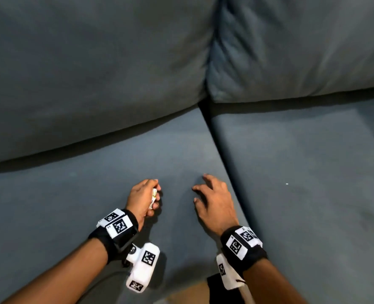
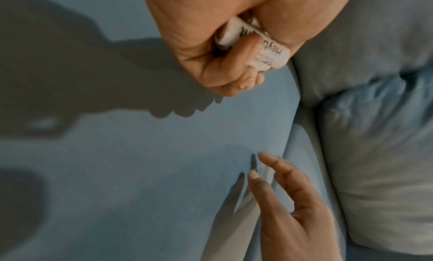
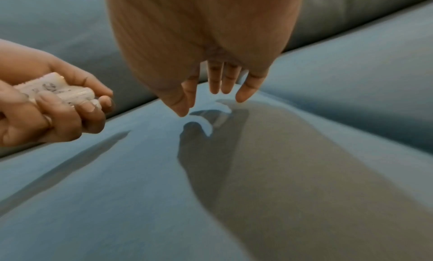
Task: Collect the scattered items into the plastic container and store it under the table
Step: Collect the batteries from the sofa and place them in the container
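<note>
My left hand [image 1: 147, 197] hovers over the blue-grey sofa seat and grips small white tubes [image 1: 153, 198] with dark lettering. In the left wrist view the white tubes [image 2: 253, 40] lie in the curled fingers of the left hand [image 2: 225, 61]. The right wrist view shows the left hand [image 3: 58, 113] at the left edge with the white tubes [image 3: 61, 92]. My right hand [image 1: 212, 196] hangs just right of it, fingers spread and relaxed, holding nothing; its fingertips [image 3: 218, 90] point down at the cushion. The right hand [image 2: 288, 194] also shows in the left wrist view. No plastic container is in view.
The sofa seat cushion [image 1: 72, 205] lies under both hands, with a seam [image 1: 223, 163] to a second seat cushion [image 1: 313, 183] on the right. Two back cushions [image 1: 94, 73] rise behind. A strip of floor [image 1: 188, 295] shows at the bottom edge.
</note>
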Demonstrator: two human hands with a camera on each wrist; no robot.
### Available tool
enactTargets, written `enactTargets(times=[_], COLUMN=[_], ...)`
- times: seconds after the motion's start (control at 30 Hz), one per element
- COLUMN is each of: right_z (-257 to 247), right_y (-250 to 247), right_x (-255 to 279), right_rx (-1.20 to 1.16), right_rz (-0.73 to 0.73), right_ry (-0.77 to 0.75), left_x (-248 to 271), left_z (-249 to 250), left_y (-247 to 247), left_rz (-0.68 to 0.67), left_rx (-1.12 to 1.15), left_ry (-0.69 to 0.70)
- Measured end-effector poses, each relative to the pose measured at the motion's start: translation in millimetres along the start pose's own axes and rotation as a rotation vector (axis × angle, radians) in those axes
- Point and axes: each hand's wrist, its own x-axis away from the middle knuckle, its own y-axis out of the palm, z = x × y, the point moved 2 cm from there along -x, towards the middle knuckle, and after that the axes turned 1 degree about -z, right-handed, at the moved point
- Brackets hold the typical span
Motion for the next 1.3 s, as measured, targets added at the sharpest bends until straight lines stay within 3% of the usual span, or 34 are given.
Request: enactTargets(times=[0.1, 0.23, 0.33, 0.5, 0.7, 1.0, 1.3], right_z=[82, 199, 251, 280, 281, 264, 251], right_y=[-50, -109, -135, -141, -133, -112, -84], right_x=[6, 36, 53, 61, 65, 73, 140], right_rx=[0.116, 0.140, 0.176, 0.121, 0.091, 0.103, 0.182], right_rz=[0.104, 0.129, 0.109, 0.030, 0.088, 0.082, 0.047], right_ry=[0.179, 0.362, 0.360, 0.274, 0.274, 0.302, 0.210], left_x=[-3, 2, 8, 15, 21, 41, 93], left_z=[0, -11, -23, -43, -52, -90, -163], left_y=[79, 200, 274, 356, 366, 322, 276], left_rz=[-0.025, -0.094, -0.142, -0.185, -0.139, -0.136, -0.103], left_rx=[-0.035, -0.098, -0.176, -0.292, -0.345, -0.469, -0.261], left_ry=[0.008, 0.007, 0.014, 0.038, 0.088, 0.133, 0.049])
